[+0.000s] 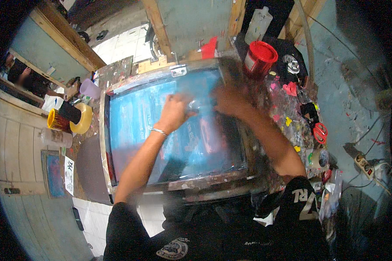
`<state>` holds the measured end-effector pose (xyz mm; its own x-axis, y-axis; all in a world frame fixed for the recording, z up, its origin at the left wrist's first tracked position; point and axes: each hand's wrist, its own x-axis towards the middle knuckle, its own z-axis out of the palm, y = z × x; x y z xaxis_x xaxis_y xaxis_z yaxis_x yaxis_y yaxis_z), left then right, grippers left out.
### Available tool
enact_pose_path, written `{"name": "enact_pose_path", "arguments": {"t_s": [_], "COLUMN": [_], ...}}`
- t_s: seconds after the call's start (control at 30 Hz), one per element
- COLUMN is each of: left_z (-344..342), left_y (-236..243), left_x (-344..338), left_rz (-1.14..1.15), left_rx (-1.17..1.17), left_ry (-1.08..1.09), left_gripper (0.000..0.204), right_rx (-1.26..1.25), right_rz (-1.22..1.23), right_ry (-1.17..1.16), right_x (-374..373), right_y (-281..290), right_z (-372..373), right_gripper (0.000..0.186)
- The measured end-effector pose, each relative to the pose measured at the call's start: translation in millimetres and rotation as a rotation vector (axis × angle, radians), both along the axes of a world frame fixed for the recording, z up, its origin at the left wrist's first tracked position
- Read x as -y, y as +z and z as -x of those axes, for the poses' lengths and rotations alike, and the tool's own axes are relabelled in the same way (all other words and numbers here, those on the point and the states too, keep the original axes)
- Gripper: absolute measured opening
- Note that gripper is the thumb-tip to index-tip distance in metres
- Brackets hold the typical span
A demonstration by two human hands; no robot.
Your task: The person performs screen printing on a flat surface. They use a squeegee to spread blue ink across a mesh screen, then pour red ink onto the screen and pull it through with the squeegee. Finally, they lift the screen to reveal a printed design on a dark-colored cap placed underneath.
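At the centre of the frame, one rectangular screen frame (105,148) is lying on the worktable, and its one blue mesh panel (130,115) is filling the space between the four sides. Two bare hands are working over the upper middle of this panel. The left hand (173,112) is bending its fingers in a partial curl; one silver bracelet (158,131) is encircling that wrist. The right hand (229,99), right of the left one, is showing only as a blur, so its finger opening cannot be told. A pale, glossy patch is appearing between the hands; whether either is gripping anything cannot be told. One metal clamp (178,71) is sitting at the frame's top edge. At upper right, one red can (261,56) and one translucent bottle (258,26) are standing near each other. At right, one pair of red-handled scissors (320,132) is lying on the paint-spotted surface. At left, one lilac cup (90,88), one yellow-rimmed pot (58,121) and one yellowish tape roll (88,118) are occupying the area beside the frame.
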<state>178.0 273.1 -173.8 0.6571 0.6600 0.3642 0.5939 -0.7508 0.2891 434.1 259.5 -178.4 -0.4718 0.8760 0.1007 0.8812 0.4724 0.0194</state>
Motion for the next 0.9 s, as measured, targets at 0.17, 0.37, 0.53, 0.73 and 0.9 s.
{"name": "enact_pose_path", "arguments": {"t_s": [0.17, 0.37, 0.53, 0.73, 0.9], "left_z": [-8.1, 8.2, 14.6, 25.2, 45.1], "left_y": [-17.9, -16.4, -11.3, -14.8, -7.6], "left_x": [-25.8, -31.2, -31.7, -29.1, -26.7], "left_rz": [0.289, 0.27, 0.445, 0.427, 0.48], "left_rx": [0.051, 0.11, 0.2, 0.189, 0.215], "left_ry": [-0.02, -0.056, 0.042, 0.07, 0.103], "left_gripper": [0.012, 0.009, 0.011, 0.009, 0.011], "right_rx": [-0.093, 0.091, 0.118, 0.116, 0.126], "right_rz": [0.227, 0.025, 0.046, 0.15, 0.171], "right_ry": [-0.038, 0.058, 0.115, 0.052, 0.009], "right_x": [-21.6, -15.1, -16.7, -17.2, -6.3], "right_y": [-22.4, 15.8, 2.5, 6.7, 21.1], "right_z": [-5.6, -13.6, -40.0, -33.7, -31.6], "right_gripper": [0.022, 0.017, 0.018, 0.014, 0.015]}}
